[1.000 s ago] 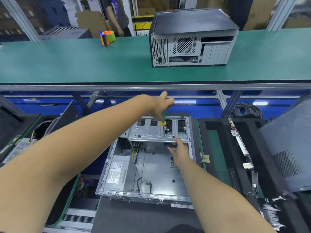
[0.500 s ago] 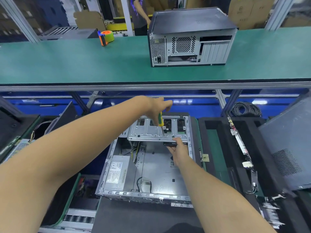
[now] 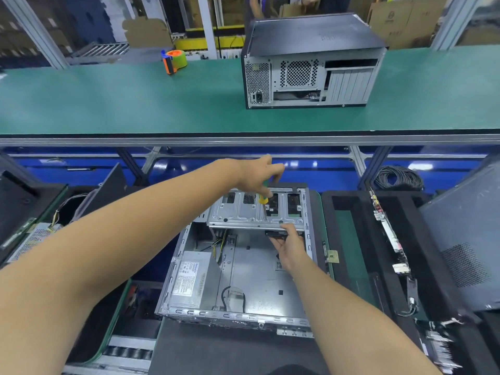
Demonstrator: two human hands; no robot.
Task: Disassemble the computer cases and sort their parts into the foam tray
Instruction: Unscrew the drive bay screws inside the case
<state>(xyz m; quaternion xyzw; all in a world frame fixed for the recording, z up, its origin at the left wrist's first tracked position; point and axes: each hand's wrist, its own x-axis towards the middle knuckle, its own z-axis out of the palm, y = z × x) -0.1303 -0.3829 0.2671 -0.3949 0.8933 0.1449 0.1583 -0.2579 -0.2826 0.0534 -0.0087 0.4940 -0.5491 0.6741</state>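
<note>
Inside open grey computer case [image 3: 251, 272], left hand [image 3: 254, 175] gripping screwdriver [image 3: 263, 197], right hand [image 3: 290, 244] clasping drive [image 3: 276, 234]

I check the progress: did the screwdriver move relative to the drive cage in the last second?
No. The screwdriver in the left hand stays upright, tip on the same spot of the drive cage; only the camera shifted.

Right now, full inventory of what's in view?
open computer case: 1, grey metal, centre, near the person
drive cage: 1, silver, far end of the open case
power supply: 1, grey, left inside the open case
screwdriver: 1, green and yellow, tip on the drive cage
closed computer case: 1, black and silver, on green belt
tape dispenser: 1, orange and green, on belt
foam tray: 1, black, right
left hand: grips screwdriver
right hand: holds black part under cage
</note>
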